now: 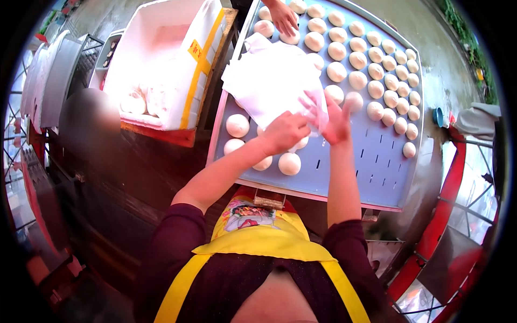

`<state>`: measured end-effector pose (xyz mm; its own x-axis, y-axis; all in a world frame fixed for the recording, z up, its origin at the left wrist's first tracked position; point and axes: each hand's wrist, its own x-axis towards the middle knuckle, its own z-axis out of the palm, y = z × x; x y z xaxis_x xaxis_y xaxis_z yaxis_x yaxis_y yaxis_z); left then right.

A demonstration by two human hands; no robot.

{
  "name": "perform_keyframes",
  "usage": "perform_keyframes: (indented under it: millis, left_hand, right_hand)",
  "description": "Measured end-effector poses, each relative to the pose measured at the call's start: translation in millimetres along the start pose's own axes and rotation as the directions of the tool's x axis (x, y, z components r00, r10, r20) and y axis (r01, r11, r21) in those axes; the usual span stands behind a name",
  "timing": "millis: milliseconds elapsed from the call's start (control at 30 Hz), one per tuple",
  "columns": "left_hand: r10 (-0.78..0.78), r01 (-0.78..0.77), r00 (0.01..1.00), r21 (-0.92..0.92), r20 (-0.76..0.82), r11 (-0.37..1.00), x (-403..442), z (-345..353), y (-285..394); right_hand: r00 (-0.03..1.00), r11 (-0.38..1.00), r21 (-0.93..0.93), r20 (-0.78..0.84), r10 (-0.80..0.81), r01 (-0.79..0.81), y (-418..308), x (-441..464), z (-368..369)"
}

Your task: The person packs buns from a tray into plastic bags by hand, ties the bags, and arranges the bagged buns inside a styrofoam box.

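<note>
A thin white sheet or plastic bag, overexposed and wrinkled, covers the left part of a blue slotted tray. My left hand is closed, its fingertips pinching the near edge of that white bag. Right beside it, my right hand has its fingers spread, slightly blurred, with some of them against the bag's translucent right edge. Round white dough buns stand around the hands: one bun lies just below my left hand, and another bun is close to my right hand.
Rows of buns fill the tray's far and right parts. Another person's hand touches a bun at the tray's far left. A white foam box with yellow tape stands left of the tray, white bundles inside. Someone's dark-haired head is farther left.
</note>
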<state>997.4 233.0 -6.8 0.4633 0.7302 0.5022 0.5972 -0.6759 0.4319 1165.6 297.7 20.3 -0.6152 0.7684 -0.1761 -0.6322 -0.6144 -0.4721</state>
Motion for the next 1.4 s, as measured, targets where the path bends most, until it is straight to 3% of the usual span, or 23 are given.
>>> perform_keyframes:
  millis: [33, 67, 133, 167, 200, 267, 333, 367, 467, 600, 733, 800, 867, 900, 1000, 1033, 1067, 1100, 1167, 1200, 1267, 1333, 1400]
  left_hand:
    - [0.007, -0.007, 1.000, 0.006, 0.002, 1.000, -4.0, 16.1, 8.2]
    - [-0.032, 0.034, 0.984, -0.010, 0.174, 0.999, -4.8, 22.1, 16.7]
    - [-0.127, 0.239, 0.938, -0.339, 0.323, 0.910, -0.2, 21.5, 18.4]
    - [-0.240, 0.275, 0.960, -0.342, 0.141, 0.898, 2.8, 17.9, 11.2]
    - [-0.342, 0.304, 0.938, -0.348, -0.051, 0.887, 7.2, 13.7, -4.2]
    - [-0.416, 0.443, 0.823, -0.021, -0.387, 0.896, 9.1, 19.2, -27.7]
    - [-0.703, 0.668, 0.709, -0.374, 0.055, 0.644, 13.0, 45.5, -32.0]
    - [-0.737, 0.766, 0.606, -0.471, 0.299, 0.438, 17.3, 54.1, -29.0]
    - [-0.569, 0.716, 0.594, -0.696, 0.569, 0.052, 29.8, 78.6, -2.9]
    - [-0.586, 0.680, 0.492, -0.705, 0.643, -0.203, 55.1, 113.8, 64.5]
    - [-0.695, 0.582, 0.491, -0.792, 0.525, -0.187, 95.4, 158.8, 132.3]
    - [-0.740, 0.610, 0.521, -0.792, 0.426, -0.026, 116.0, 182.3, 168.4]
    - [-0.733, 0.700, 0.563, -0.691, 0.381, 0.178, 135.4, 191.4, 199.7]
    - [-0.711, 0.683, 0.633, -0.653, 0.306, 0.327, 140.0, 200.9, 207.4]
    - [-0.739, 0.727, 0.605, -0.582, 0.295, 0.363, 151.1, 193.8, 219.9]
    - [-0.808, 0.671, 0.479, -0.736, 0.343, 0.086, 154.8, 187.7, 220.9]
    - [-0.862, 0.464, 0.424, -0.884, 0.277, -0.056, 151.0, 183.1, 210.9]
    - [-0.907, 0.205, 0.350, -0.964, 0.232, -0.168, 143.1, 180.1, 195.4]
    - [-0.964, -0.004, 0.167, -0.977, 0.209, -0.212, 115.3, 172.9, 142.4]
    - [-0.956, 0.099, 0.242, -0.985, 0.163, -0.143, 99.6, 170.4, 127.2]
    - [-0.888, 0.571, 0.368, -0.687, -0.275, 0.450, 121.0, 162.5, 143.1]
    - [-0.409, 0.365, 0.877, -0.204, -0.251, 0.908, 176.5, 139.9, 204.2]
    - [-0.098, 0.098, 0.995, 0.011, -0.011, 0.995, 216.9, 151.6, 243.5]
  right_hand:
    - [0.985, 0.950, -0.308, -0.170, 0.001, -0.054, -0.2, -8.5, -6.4]
    - [0.944, 0.808, -0.570, -0.325, -0.052, -0.152, 2.0, -16.4, -18.1]
    - [0.872, 0.672, -0.700, -0.461, -0.164, -0.243, 3.9, -25.9, -53.2]
    - [0.829, 0.595, -0.749, -0.508, -0.233, -0.291, -2.0, -30.6, -63.1]
    - [0.837, 0.664, -0.722, -0.475, -0.270, -0.195, -12.2, -35.7, -73.4]
    - [0.832, 0.782, -0.623, -0.438, -0.342, -0.006, -20.9, -63.7, -87.0]
    - [0.822, 0.820, -0.572, -0.469, -0.324, -0.003, -39.4, -86.8, -75.4]
    - [0.827, 0.835, -0.551, -0.473, -0.306, -0.006, -51.2, -97.9, -71.2]
    - [0.822, 0.854, -0.518, -0.507, -0.259, -0.050, -86.5, -132.2, -100.5]
    - [0.803, 0.807, -0.547, -0.572, -0.168, -0.221, -143.0, -172.2, -186.6]
    - [0.844, 0.599, -0.739, -0.503, -0.187, -0.307, -176.1, -221.1, -183.1]
    - [0.868, 0.457, -0.823, -0.460, -0.189, -0.337, -189.9, -235.6, -163.6]
    - [0.871, 0.779, -0.485, -0.468, 0.153, -0.398, -182.3, -246.9, -128.4]
    - [0.883, 0.823, -0.442, -0.447, 0.144, -0.358, -178.5, -247.8, -134.3]
    - [0.907, 0.951, -0.230, -0.408, 0.099, -0.208, -174.9, -244.8, -152.9]
    - [0.906, 0.987, -0.104, -0.418, 0.067, -0.120, -181.9, -245.5, -144.4]
    - [0.899, 0.999, 0.025, -0.436, 0.034, -0.026, -189.8, -244.4, -133.6]
    - [0.805, 0.985, 0.168, -0.588, 0.074, 0.033, -204.0, -242.9, -122.7]
    - [0.900, 0.995, 0.073, -0.435, -0.028, 0.066, -220.7, -249.0, -176.5]
    - [0.933, 0.996, 0.023, -0.352, -0.075, 0.088, -227.9, -253.0, -195.1]
    - [0.931, 0.916, -0.400, -0.319, -0.175, 0.034, -246.4, -258.3, -170.4]
    - [0.930, 0.713, -0.700, -0.284, -0.234, -0.035, -256.0, -251.3, -145.2]
    - [0.970, 0.655, -0.753, -0.200, -0.135, -0.064, -263.2, -249.0, -113.9]
